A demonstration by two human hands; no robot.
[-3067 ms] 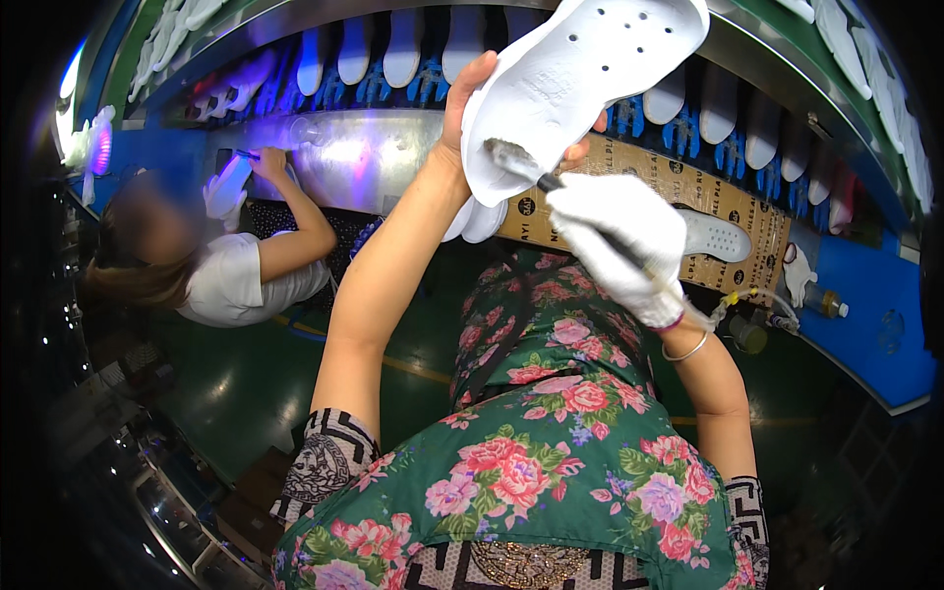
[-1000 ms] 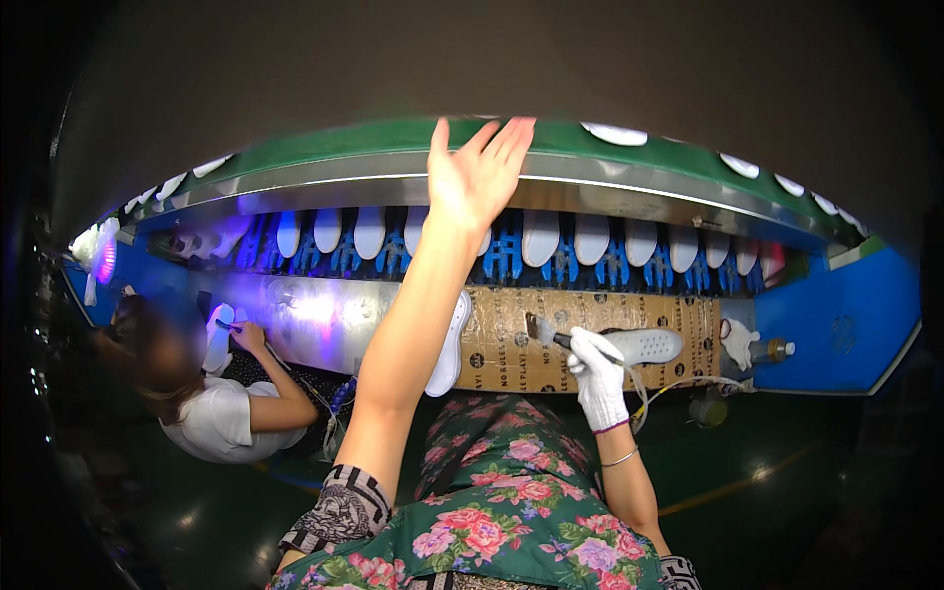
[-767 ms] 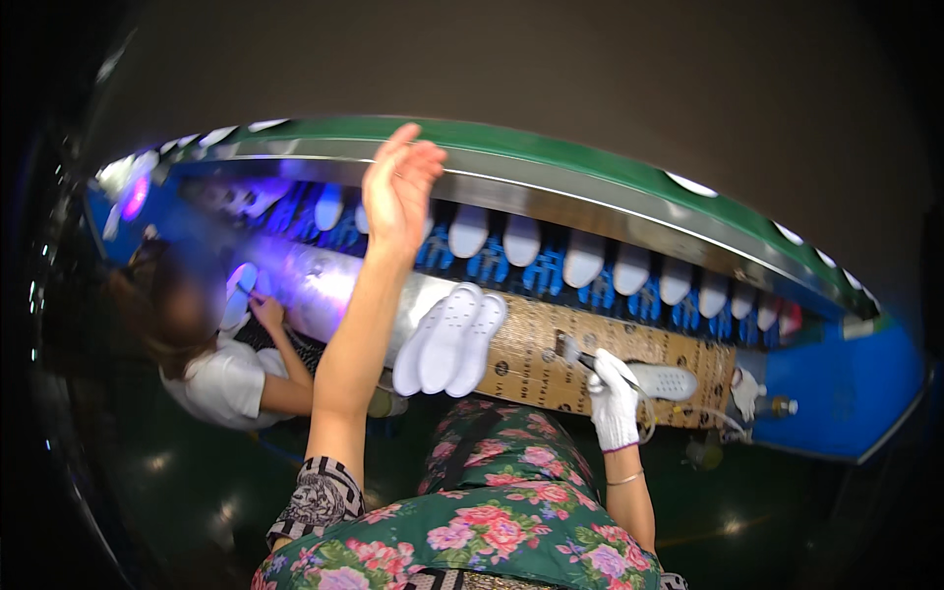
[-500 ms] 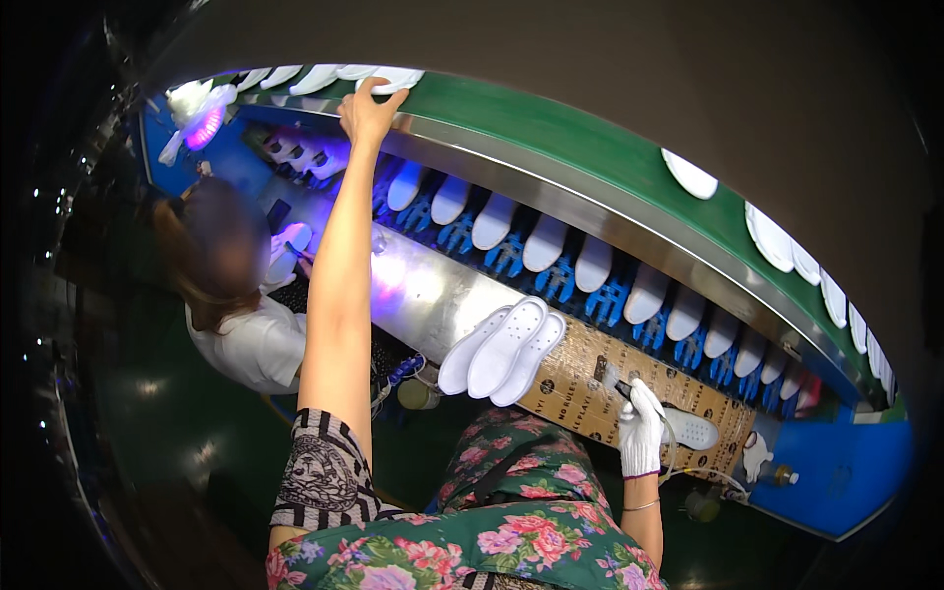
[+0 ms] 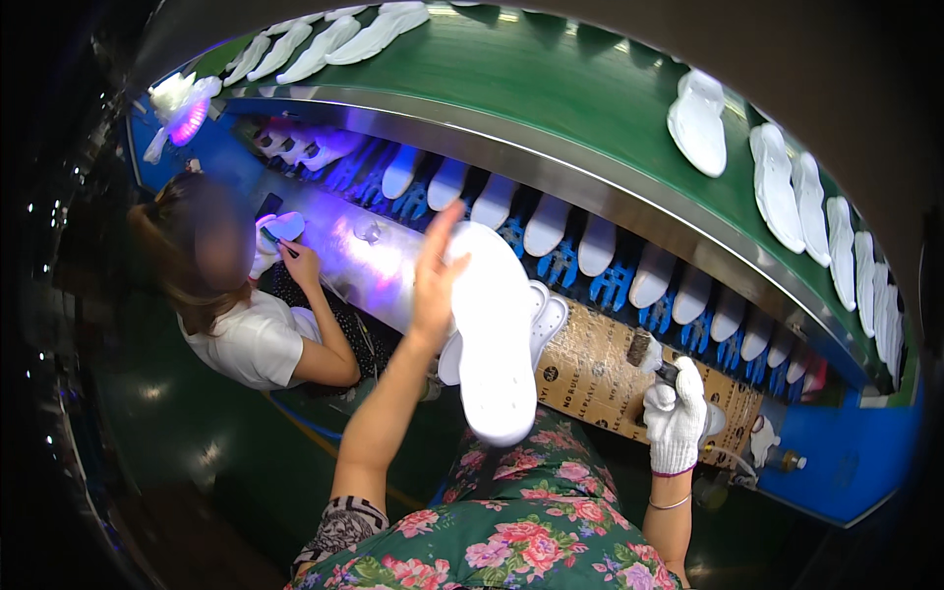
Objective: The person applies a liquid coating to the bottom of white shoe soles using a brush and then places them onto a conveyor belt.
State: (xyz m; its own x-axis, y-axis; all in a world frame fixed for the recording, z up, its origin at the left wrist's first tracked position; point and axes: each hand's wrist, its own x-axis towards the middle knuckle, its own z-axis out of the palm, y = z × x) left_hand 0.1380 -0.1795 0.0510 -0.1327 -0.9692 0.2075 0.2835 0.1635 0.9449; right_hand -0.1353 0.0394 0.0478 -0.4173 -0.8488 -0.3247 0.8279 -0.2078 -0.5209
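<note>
My left hand holds a white sole flat-palmed above the cardboard sheet; my gloved right hand is closed around a brush over that sheet. With so loose a hold, the sole could slip onto my lap.

big white foam-looking shoe sole was smooth, matt | white knit cloth glove looked kinda nubbly | green conveyor belt had a dull rubbery look | its long metal edge strip was shiny | brown printed cardboard sheet looked flat, papery
</note>
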